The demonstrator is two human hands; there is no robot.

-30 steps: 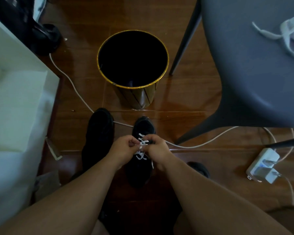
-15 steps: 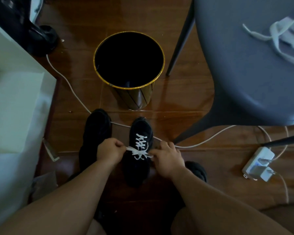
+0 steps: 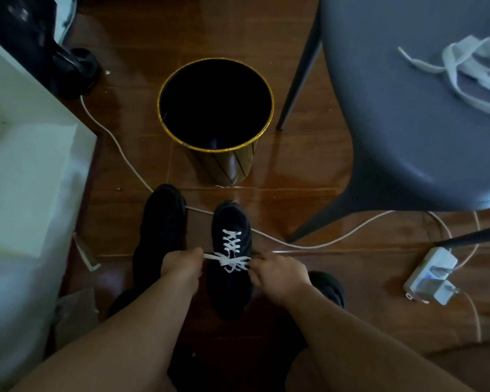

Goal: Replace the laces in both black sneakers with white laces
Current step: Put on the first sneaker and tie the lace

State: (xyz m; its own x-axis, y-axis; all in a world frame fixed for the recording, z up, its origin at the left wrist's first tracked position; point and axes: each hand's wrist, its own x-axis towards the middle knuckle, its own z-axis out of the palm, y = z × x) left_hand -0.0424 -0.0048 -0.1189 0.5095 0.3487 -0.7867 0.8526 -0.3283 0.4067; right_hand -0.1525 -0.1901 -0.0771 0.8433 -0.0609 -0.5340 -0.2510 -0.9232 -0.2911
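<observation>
Both hands were down at the right-hand black sneaker, which sat on the wood floor with its toe pointing at the bin. White lace was already crossed up the eyelets. Left hand: grip clamped on one lace end, pulled out to the left of the shoe, strand taut. Right hand: grip clamped on the other end, just beside the shoe's right edge. The strands crossed over the tongue between the hands; couldn't tell whether that was a knot or only a cross.

Second black sneaker stood just beside the first, to its left. Too dark to tell what lace it carried.

Spare white laces lay in a loose pile on the grey chair seat, well apart from the shoes. A white cable ran along the floor behind both sneakers toward a power strip at right. White furniture filled the left edge.
</observation>
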